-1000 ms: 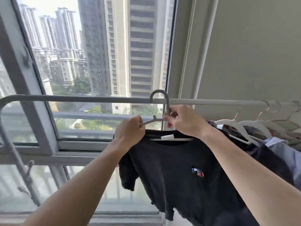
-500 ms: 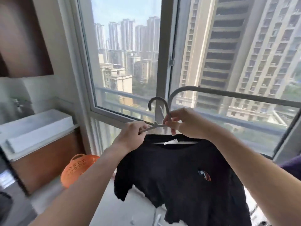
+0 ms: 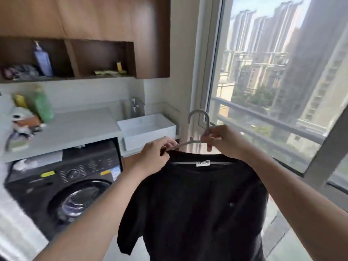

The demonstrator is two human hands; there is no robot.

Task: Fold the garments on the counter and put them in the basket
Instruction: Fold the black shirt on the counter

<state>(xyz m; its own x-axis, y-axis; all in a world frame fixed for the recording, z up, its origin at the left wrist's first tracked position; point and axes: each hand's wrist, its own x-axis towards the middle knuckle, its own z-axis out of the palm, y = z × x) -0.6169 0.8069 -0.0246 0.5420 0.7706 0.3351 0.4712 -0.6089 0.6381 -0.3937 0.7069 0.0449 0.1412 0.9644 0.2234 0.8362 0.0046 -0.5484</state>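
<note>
A black T-shirt (image 3: 195, 210) hangs from a grey hanger (image 3: 199, 119) held in the air in front of me. My left hand (image 3: 152, 157) pinches the shirt's collar at the hanger's left arm. My right hand (image 3: 224, 140) grips the hanger just below its hook. The grey counter (image 3: 75, 129) lies to the left, above the washing machine. The basket is out of view.
A dark front-loading washing machine (image 3: 71, 185) stands under the counter. A white sink (image 3: 148, 129) with a tap sits beside it. Bottles (image 3: 42, 106) and clutter stand at the counter's left end. Wooden shelves (image 3: 75, 59) hang above. A large window (image 3: 282, 81) fills the right.
My view has swung left from the drying rail and window to the counter and washing machine. Both hands carried the hanger with the black T-shirt along, off the rail.
</note>
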